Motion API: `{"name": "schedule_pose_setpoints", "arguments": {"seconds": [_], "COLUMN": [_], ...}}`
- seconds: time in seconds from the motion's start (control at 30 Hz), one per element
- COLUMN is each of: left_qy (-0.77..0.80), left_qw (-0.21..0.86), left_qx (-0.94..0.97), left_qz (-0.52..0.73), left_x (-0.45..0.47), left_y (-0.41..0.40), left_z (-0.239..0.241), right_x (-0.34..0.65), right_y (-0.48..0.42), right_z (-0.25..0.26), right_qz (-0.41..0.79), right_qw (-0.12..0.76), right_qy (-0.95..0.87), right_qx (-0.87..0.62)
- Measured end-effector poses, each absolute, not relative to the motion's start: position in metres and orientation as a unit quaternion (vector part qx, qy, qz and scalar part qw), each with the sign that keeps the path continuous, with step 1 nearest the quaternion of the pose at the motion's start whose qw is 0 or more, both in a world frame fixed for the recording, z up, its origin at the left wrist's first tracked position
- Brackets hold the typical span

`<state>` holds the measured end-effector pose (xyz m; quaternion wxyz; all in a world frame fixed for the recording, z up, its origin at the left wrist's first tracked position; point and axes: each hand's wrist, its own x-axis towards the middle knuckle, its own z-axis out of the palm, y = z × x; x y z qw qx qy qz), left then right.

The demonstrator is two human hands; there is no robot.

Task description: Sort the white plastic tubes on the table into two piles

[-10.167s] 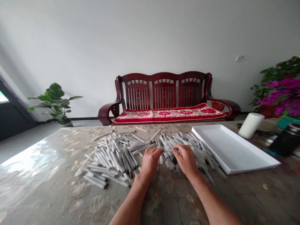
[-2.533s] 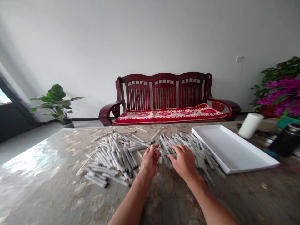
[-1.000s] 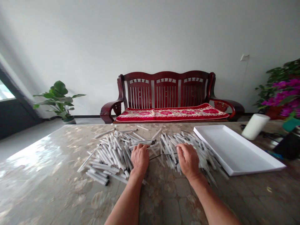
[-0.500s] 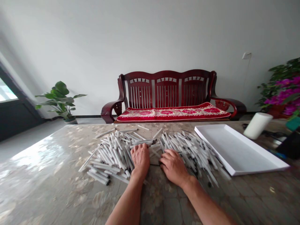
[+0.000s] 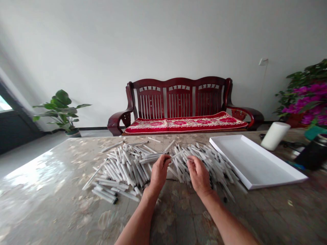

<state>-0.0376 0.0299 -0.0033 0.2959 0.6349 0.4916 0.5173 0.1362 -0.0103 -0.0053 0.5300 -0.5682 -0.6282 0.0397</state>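
A large spread of white pens (image 5: pixel 125 163), some with black ends, lies in front of me to the left. A second heap of the same white pens (image 5: pixel 217 163) spreads out to the right. Between the heaps, my left hand (image 5: pixel 159 173) is closed, its thumb and fingers pinching a slim white pen (image 5: pixel 176 155) that points toward the other hand. My right hand (image 5: pixel 199 174) is held at the near edge of the right heap with fingers curled together; whatever is in its pinch is too small to make out.
A shallow white tray (image 5: pixel 268 163) stands on the patterned table (image 5: pixel 71 211) at right. Behind it are a white roll (image 5: pixel 275 136), a black cylindrical object (image 5: pixel 311 153) and purple flowers (image 5: pixel 309 102). A red wooden bench (image 5: pixel 178 98) stands beyond the table.
Both hands have risen from the table between the heaps and curled into pinches. My right hand has shifted right. The view has turned slightly.
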Motion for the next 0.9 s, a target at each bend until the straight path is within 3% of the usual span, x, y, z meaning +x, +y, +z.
{"name": "schedule_pose_setpoints", "arguments": {"seconds": [0.13, 0.27, 0.43, 0.6, 0.67, 0.73, 0.9], "left_qy": [0.398, 0.305, 0.272, 0.276, 0.308, 0.389, 0.622], "left_qw": [0.525, 0.699, 0.731, 0.731, 0.704, 0.612, 0.137], "left_qx": [0.469, 0.290, 0.212, 0.266, 0.331, 0.427, 0.662], "left_qz": [0.588, 0.578, 0.589, 0.565, 0.548, 0.539, 0.395], "left_x": [-0.016, -0.010, -0.010, 0.001, 0.001, -0.006, -0.052], "left_y": [0.019, 0.012, 0.012, 0.010, 0.012, 0.016, 0.028], "left_z": [0.003, 0.009, 0.004, -0.001, -0.002, 0.000, 0.009], "right_x": [0.137, 0.132, 0.126, 0.123, 0.125, 0.130, 0.140], "right_y": [-0.013, -0.017, -0.022, -0.021, -0.021, -0.020, -0.020], "right_z": [-0.003, 0.000, 0.003, 0.004, 0.005, 0.006, 0.009], "right_qz": [0.050, 0.040, 0.021, 0.008, -0.012, -0.043, -0.100], "right_qw": [0.523, 0.501, 0.480, 0.437, 0.420, 0.397, 0.341], "right_qy": [-0.642, -0.683, -0.708, -0.723, -0.717, -0.705, -0.694], "right_qx": [-0.559, -0.530, -0.517, -0.536, -0.557, -0.586, -0.626]}}
